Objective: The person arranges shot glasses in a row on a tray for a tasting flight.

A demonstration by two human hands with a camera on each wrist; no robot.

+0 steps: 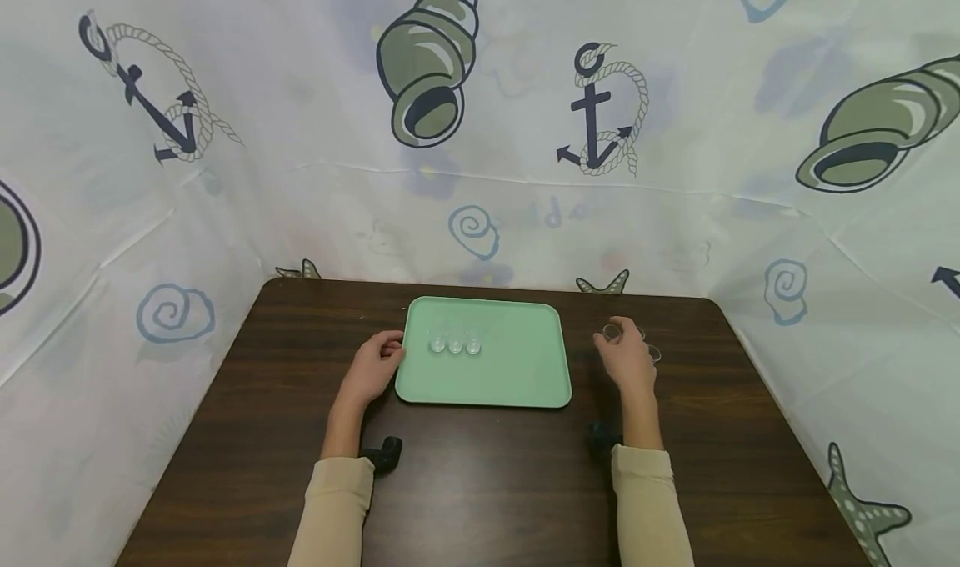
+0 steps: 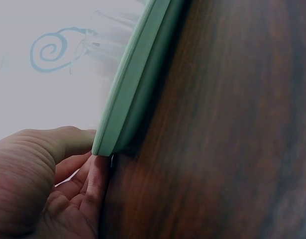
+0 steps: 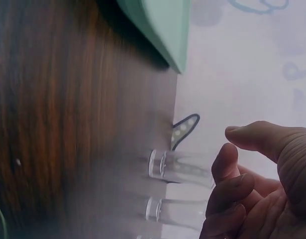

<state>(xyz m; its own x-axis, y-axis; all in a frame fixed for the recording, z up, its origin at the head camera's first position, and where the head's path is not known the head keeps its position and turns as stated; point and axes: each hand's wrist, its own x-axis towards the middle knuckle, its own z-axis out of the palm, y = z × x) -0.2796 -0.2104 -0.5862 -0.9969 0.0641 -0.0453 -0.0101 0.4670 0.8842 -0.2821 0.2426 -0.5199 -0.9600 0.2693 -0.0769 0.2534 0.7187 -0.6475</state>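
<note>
A mint-green tray [image 1: 517, 358] lies on the dark wooden table, with three small clear glasses [image 1: 455, 344] in a row on its left half. At the tray's left edge, my left hand [image 1: 375, 365] pinches the rim, thumb [image 2: 73, 142] above and fingers [image 2: 95, 181] below. My right hand [image 1: 627, 363] is over a group of clear glasses [image 1: 655, 353] to the right of the tray. In the right wrist view, thumb and forefinger are apart, and the curled fingers [image 3: 225, 191] overlap the upper ends of two upright glasses [image 3: 185, 168].
The brown table [image 1: 480, 484] has its far edge against a white cloth backdrop [image 1: 525, 225] printed with shells, anchors and starfish. The cloth also stands along both sides. A dark wrist strap [image 1: 384, 455] shows at the left cuff.
</note>
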